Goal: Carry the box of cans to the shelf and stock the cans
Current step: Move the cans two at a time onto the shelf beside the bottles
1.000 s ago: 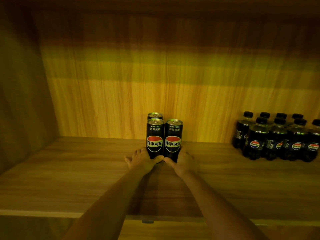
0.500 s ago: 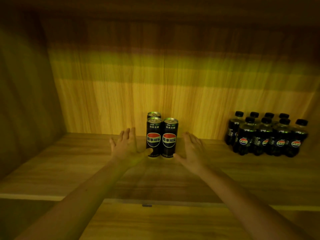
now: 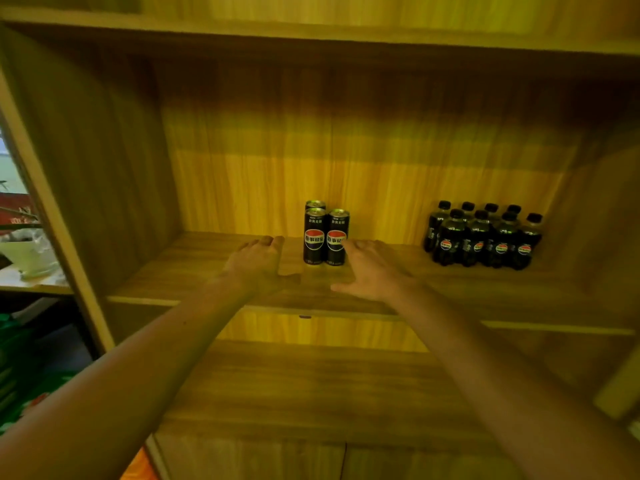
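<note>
Three cans [image 3: 325, 237] are standing mid-shelf [image 3: 194, 268] by the back wall. Left hand [image 3: 258, 265] and right hand [image 3: 372, 270] are hovering spread and empty; next cans should be going flush alongside, labels forward.

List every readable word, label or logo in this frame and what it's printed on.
"百事可乐": logo band on the left front can; partly covered on the right front can by the right hand.
Small print near both can tops: too blurred.
Round logos on the bottles: no legible text.
</note>
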